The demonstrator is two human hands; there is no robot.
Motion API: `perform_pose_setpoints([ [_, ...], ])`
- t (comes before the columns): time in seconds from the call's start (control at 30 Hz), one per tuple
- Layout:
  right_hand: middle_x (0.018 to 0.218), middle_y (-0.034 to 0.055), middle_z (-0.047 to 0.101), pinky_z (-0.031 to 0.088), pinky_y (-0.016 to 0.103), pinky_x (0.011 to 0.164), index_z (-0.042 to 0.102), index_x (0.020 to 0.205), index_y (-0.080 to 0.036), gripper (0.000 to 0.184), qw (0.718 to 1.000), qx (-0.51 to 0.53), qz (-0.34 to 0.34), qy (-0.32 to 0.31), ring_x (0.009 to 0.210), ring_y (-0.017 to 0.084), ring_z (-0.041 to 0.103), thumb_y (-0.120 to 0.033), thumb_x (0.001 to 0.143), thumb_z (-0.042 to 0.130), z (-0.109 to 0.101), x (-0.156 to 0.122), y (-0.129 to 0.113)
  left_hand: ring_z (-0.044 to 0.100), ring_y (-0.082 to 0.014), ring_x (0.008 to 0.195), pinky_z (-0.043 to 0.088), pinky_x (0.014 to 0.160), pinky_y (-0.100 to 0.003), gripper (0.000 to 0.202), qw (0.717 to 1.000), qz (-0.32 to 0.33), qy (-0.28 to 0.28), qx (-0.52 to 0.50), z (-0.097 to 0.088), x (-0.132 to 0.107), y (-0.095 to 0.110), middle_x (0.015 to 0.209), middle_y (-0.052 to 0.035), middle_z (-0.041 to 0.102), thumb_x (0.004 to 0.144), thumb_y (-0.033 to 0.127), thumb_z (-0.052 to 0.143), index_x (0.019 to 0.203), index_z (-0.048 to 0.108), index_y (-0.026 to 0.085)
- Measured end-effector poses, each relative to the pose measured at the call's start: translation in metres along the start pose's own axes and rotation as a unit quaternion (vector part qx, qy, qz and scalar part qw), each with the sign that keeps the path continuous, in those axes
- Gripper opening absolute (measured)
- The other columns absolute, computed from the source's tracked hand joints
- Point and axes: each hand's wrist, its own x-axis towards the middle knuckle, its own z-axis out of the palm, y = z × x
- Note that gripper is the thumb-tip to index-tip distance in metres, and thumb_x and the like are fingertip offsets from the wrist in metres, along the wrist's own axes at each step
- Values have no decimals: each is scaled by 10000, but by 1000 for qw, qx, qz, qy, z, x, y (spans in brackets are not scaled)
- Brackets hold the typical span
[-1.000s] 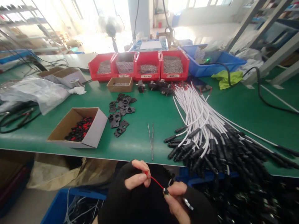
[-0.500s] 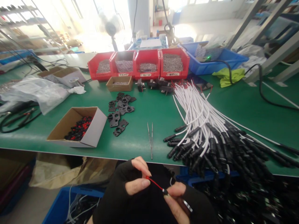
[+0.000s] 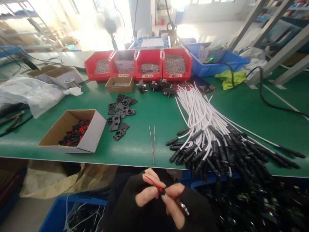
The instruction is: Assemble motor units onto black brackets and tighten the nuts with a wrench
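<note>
Pinched between both gloved hands at six o'clock, left hand (image 3: pixel 142 196) and right hand (image 3: pixel 178 206) grip one red wire (image 3: pixel 153 184); white cables (image 3: pixel 205 129) at three o'clock seem still unworked

Matt green rubbery bench mat (image 3: pixel 149 112), thin shiny metal tweezers (image 3: pixel 152 145) upon it, glossy red plastic bins (image 3: pixel 141 66) behind, dull brown cardboard box (image 3: pixel 72 130) left of the tweezers, smooth white plastic-sheathed cables (image 3: pixel 200 112) right, black knit cloth fingerless gloves (image 3: pixel 130 209).
</note>
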Motion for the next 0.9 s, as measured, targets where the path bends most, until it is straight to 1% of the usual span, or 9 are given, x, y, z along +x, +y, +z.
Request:
perform_pose_setpoints([
  [0.13, 959, -2, 737, 659, 197, 799, 714, 1002, -278, 434, 999, 26, -7, -30, 932, 183, 756, 67, 925, 462, 6, 13, -2, 661, -185, 825, 567, 757, -276, 83, 996, -1, 69, 63, -1, -4, -5, 903, -29, 693, 867, 294, 780, 807, 815, 249],
  [0.2, 943, 0, 729, 658, 214, 825, 702, 989, -279, 413, 999, 43, -5, -32, 963, 184, 750, 45, 944, 451, 8, 17, -4, 658, -203, 853, 571, 794, -290, 113, 991, -2, 87, 105, -4, -6, -6, 871, -44, 701, 855, 292, 783, 766, 805, 226],
  [0.27, 918, -8, 730, 655, 196, 755, 694, 979, -283, 356, 998, 50, 0, -36, 916, 179, 757, 0, 980, 477, 9, 18, -7, 641, -204, 808, 575, 786, -306, 155, 989, -7, 91, 120, -6, -7, -6, 819, -49, 689, 849, 308, 783, 729, 785, 211],
  [0.37, 806, -28, 711, 617, 179, 611, 699, 964, -280, 212, 998, 49, -16, -36, 682, 156, 730, -123, 1016, 567, 11, 13, -8, 599, -190, 719, 574, 734, -315, 208, 990, -12, 99, 97, -7, -7, -6, 749, -41, 649, 854, 343, 766, 697, 741, 209],
  [0.5, 648, -35, 636, 571, 197, 540, 726, 958, -280, 172, 997, 19, -67, -25, 501, 139, 625, -246, 1050, 584, 8, 9, -6, 577, -160, 708, 538, 696, -258, 215, 992, -17, 97, 81, -7, -5, -7, 749, -25, 610, 869, 331, 744, 697, 719, 206],
  [0.6, 661, -42, 624, 564, 166, 528, 715, 971, -297, 219, 997, 3, -53, -53, 525, 132, 638, -142, 1027, 571, 6, 11, -9, 608, -175, 766, 547, 725, -266, 170, 995, -12, 76, 60, -7, -5, -9, 820, -44, 650, 866, 332, 744, 761, 761, 200],
  [0.73, 884, -10, 682, 644, 190, 778, 604, 903, -265, 333, 997, 10, -31, -73, 843, 182, 749, 29, 872, 451, 11, 20, -14, 607, -172, 718, 544, 691, -285, 149, 996, -19, 66, 58, -9, -8, -11, 843, -59, 668, 869, 325, 751, 829, 787, 187],
  [0.8, 868, -4, 656, 645, 218, 860, 550, 877, -256, 327, 996, 12, -39, -74, 897, 192, 751, 37, 812, 420, 15, 24, -14, 607, -169, 713, 544, 692, -289, 138, 995, -30, 74, 57, -10, -11, -13, 862, -61, 677, 868, 319, 758, 841, 792, 188],
  [0.9, 821, -8, 631, 643, 193, 830, 523, 816, -247, 280, 996, 12, -55, -65, 880, 178, 751, 17, 799, 435, 17, 24, -8, 616, -178, 728, 547, 703, -302, 139, 995, -29, 82, 49, -10, -14, -14, 875, -62, 684, 851, 331, 781, 840, 797, 193],
])
